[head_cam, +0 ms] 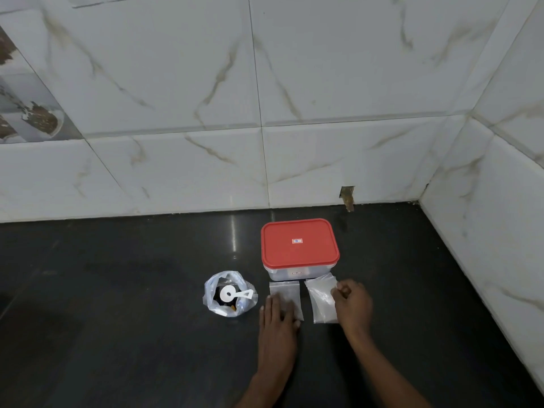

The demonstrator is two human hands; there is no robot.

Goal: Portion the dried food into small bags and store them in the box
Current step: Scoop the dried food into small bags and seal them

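A clear box with a red lid stands closed on the black counter. In front of it lie two small clear bags. My left hand rests flat, fingers straight, on the lower part of the left small bag. My right hand pinches the right edge of the right small bag with curled fingers. To the left, an open plastic bag of dark dried food sits with a white scoop lying in its mouth.
White marble-look tiled walls close off the back and the right side of the counter. A small chipped gap shows at the base of the back wall, behind the box.
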